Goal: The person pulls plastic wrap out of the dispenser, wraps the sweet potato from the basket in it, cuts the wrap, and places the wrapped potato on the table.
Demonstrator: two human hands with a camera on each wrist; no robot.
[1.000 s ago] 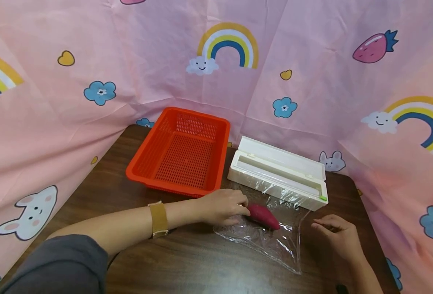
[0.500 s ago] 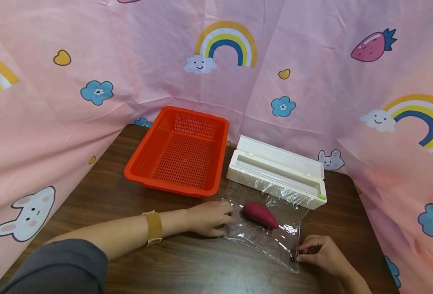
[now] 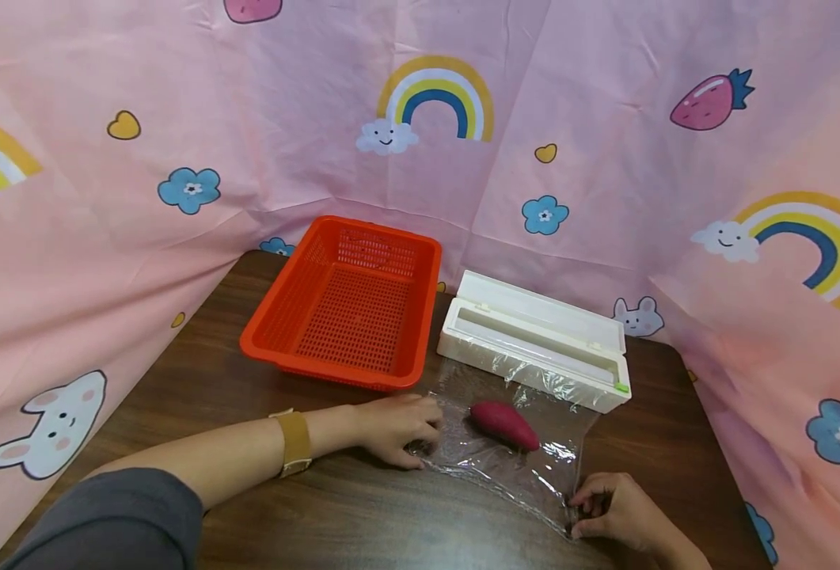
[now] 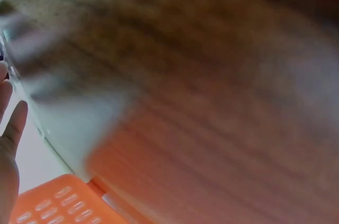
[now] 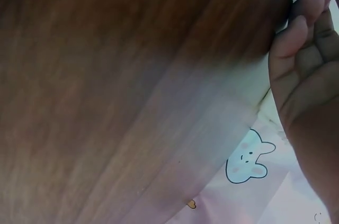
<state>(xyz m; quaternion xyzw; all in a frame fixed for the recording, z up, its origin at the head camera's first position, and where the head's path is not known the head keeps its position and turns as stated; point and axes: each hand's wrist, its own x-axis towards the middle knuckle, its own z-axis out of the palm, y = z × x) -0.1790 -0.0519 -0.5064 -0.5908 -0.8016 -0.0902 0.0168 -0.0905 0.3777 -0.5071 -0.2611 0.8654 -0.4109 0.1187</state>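
Note:
A purple-red sweet potato [image 3: 503,424] lies on a sheet of clear plastic wrap [image 3: 458,447] spread over the table. The sheet runs out from a white wrap dispenser box [image 3: 519,370], whose lid stands raised behind the roll. At the sheet's left edge, my left hand [image 3: 400,427] pinches the film between curled fingers and thumb. My right hand [image 3: 619,511] pinches the near right corner. The left wrist view catches only some fingers [image 4: 16,121] at its border. In the right wrist view the curled fingers [image 5: 291,38] show, with the film mostly out of sight.
An orange-red perforated basket [image 3: 277,348] sits behind my left forearm, left of the dispenser. Brown wooden tabletop [image 3: 334,514] extends in front of the wrap. A pink patterned cloth [image 3: 305,103] hangs around the table's back and sides.
My left hand has let go of the sweet potato and moved left to the film's edge. My right hand has come nearer and taken hold of the film's near right corner.

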